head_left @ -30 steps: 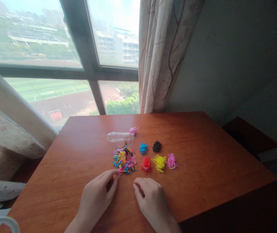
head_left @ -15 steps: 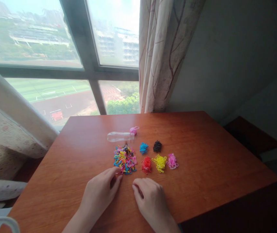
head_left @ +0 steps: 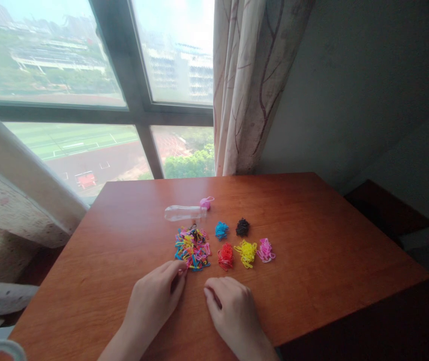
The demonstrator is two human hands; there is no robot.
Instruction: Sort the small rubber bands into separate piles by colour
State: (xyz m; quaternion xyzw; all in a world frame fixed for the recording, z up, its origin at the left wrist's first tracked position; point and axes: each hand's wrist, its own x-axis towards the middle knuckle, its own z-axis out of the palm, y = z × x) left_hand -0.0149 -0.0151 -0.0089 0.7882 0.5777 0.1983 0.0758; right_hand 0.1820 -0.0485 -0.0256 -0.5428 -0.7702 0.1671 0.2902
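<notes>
A mixed pile of small coloured rubber bands [head_left: 192,247] lies on the wooden table [head_left: 312,260]. To its right sit sorted little heaps: blue [head_left: 221,230], black [head_left: 242,227], red [head_left: 225,256], yellow [head_left: 247,252] and pink [head_left: 265,250]. My left hand [head_left: 154,302] rests on the table with its fingertips pinched together at the near edge of the mixed pile. My right hand [head_left: 234,312] lies beside it, just below the red heap, with its fingers curled under. What either hand holds, if anything, is hidden.
A clear plastic bottle with a pink cap [head_left: 184,211] lies on its side behind the mixed pile. A window and a patterned curtain [head_left: 252,85] stand behind the table. A dark lower surface [head_left: 383,205] lies to the right.
Both hands have barely shifted; the left fingertips stay at the near edge of the mixed pile. The view has drifted slightly.
</notes>
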